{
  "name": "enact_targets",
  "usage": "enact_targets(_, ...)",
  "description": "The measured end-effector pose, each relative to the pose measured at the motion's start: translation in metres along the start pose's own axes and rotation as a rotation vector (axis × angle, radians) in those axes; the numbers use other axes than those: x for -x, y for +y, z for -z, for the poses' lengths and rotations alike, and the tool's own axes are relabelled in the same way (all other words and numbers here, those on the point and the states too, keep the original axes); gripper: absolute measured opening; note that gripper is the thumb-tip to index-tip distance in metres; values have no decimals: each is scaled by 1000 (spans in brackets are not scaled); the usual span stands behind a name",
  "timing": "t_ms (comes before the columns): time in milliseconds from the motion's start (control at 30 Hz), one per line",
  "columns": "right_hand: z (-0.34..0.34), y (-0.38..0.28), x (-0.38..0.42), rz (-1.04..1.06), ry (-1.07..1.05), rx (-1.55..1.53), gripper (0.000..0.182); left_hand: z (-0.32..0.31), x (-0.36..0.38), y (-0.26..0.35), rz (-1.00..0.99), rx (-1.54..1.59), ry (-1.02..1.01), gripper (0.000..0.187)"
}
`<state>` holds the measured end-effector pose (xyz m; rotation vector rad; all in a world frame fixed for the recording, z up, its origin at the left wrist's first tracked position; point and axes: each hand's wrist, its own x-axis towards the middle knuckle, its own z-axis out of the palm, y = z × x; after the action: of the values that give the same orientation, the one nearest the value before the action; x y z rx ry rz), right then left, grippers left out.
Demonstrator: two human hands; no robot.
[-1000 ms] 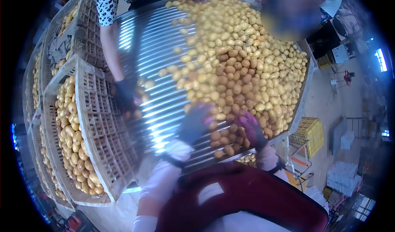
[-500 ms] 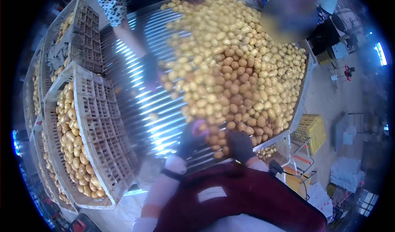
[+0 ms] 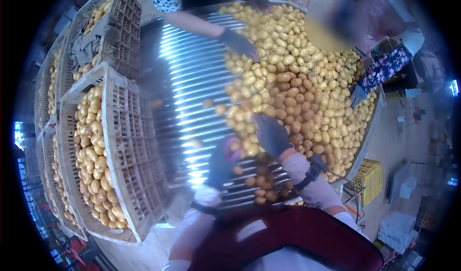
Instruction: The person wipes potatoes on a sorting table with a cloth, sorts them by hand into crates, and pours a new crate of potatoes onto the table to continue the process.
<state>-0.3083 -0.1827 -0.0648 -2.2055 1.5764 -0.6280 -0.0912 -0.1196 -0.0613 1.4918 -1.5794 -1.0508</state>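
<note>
My left hand (image 3: 222, 163), in a dark glove with pinkish fingertips, is low over the ribbed metal rollers (image 3: 189, 91) at the left edge of the pile. Motion blurs its fingers, and I cannot make out a grip. My right hand (image 3: 272, 135), also gloved, reaches onto the front of the potatoes (image 3: 249, 127) with its fingers stretched out, touching several. The heap is yellow and glossy, with a browner, shaded patch of potatoes (image 3: 294, 98) in the middle. Several loose potatoes (image 3: 261, 182) lie on the rollers between my forearms.
Opposite, a co-worker's gloved hand (image 3: 237, 43) reaches over the heap's left side. Another person's hand (image 3: 357, 95) rests at the right edge. Plastic crates (image 3: 127, 141) with potatoes stand at left; a yellow crate (image 3: 367, 179) is at right.
My right hand has moved up and left onto the pile, and rollers now show in front of me. The co-worker's hand has moved right to the potatoes. The view has shifted.
</note>
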Motion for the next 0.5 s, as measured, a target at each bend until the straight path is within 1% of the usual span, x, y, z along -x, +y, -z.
enact_targets(33,2,0,-6,-44,-104,3,46,-4,-12,7,-69,-79,-34,46)
enact_targets(100,8,4,-18,-132,-314,16,48,-18,-28,-2,-7,-208,-125,48)
enact_targets(133,16,10,-22,-161,-336,-133,50,-25,-35,-7,29,-270,-170,49)
enact_targets(233,30,7,-48,-85,-72,-137,47,-43,-34,-18,-172,-527,-15,50)
enact_targets(267,31,8,-62,9,0,-146,44,-46,-33,-21,-231,-552,31,53)
enact_targets(367,5,3,-98,9,-205,65,39,-32,-44,15,71,-549,-226,54)
enact_targets(467,-47,-6,-121,-51,-319,319,30,-25,-43,9,94,-599,-250,55)
enact_targets(500,-48,-12,-127,-38,-384,368,28,-28,-37,-14,140,-249,-166,55)
